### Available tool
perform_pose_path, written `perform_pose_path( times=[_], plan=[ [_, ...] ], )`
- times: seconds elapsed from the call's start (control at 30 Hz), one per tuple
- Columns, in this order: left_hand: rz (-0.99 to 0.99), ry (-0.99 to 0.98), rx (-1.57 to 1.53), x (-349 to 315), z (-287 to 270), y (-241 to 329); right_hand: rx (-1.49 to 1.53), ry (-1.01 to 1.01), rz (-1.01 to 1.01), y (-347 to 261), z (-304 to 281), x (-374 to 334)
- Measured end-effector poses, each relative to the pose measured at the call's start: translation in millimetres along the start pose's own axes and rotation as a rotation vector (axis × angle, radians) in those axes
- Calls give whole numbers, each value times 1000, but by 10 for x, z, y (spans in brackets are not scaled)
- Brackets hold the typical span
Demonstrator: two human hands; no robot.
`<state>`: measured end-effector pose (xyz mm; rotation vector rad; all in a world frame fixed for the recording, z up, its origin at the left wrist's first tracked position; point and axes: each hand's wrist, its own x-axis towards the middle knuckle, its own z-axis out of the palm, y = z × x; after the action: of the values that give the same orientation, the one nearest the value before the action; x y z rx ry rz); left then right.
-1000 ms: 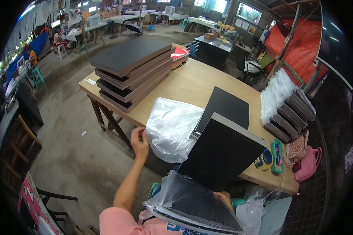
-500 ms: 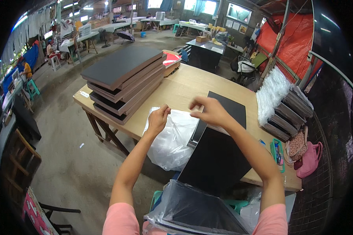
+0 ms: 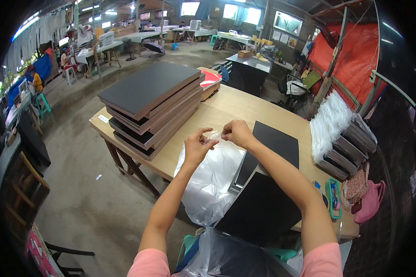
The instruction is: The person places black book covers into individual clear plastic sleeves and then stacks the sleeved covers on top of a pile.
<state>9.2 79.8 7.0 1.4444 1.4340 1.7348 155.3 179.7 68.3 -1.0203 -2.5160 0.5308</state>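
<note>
Plastic film (image 3: 203,177) lies clear and crumpled over the near edge of the tabletop (image 3: 240,106), its far end raised a little where the two hands meet. The right hand (image 3: 236,134) has thumb and fingers drawn together and seems to pinch a bit of the film; the left hand (image 3: 199,147) is half open, thumb and forefinger apart at the film, and whether it has hold of any is too small to tell. A second ago the right hand was down at the wrapped board (image 3: 238,254) near the lap; now it has joined the left at the film's far end, so the handling has become two-handed there. Both forearms rise from the lower edge and converge, elbows spread, wrists bent inward, the right forearm passing in front of the leaning black board (image 3: 261,210). Just right of the film a flat black board (image 3: 277,145) rests on the tabletop. Farther out, a stack of dark boards (image 3: 148,90) stands beyond the film to the left, while a green basket (image 3: 327,191), a pink bag (image 3: 370,203) and a bundle of plastic-covered boards (image 3: 330,122) line the right side.
</note>
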Motion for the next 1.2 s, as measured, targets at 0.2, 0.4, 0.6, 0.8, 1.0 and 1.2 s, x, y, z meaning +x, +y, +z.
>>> perform_pose_path(
  times=[0.2,0.4,0.6,0.8,1.0,1.2],
  plan=[
    [-94,-262,-317,-68,73,-385,-55,34,-200,85,-23,73],
    [-199,-1660,-213,-250,-356,160,54,-883,-525,-238,31,-143],
    [302,-1411,-1003,-1158,-850,1189,946,-1467,-1005,-1177,-247,-1783],
    [381,-1493,-612,-1787,-354,1174,992,-880,-1104,-761,-421,-2477],
    [-270,-1258,-1598,-1914,-357,1626,1310,-746,-739,-409,-279,-3040],
    [61,-1324,-1505,-1835,-38,1607,1618,-442,-478,-113,-235,-3879]
  ],
)
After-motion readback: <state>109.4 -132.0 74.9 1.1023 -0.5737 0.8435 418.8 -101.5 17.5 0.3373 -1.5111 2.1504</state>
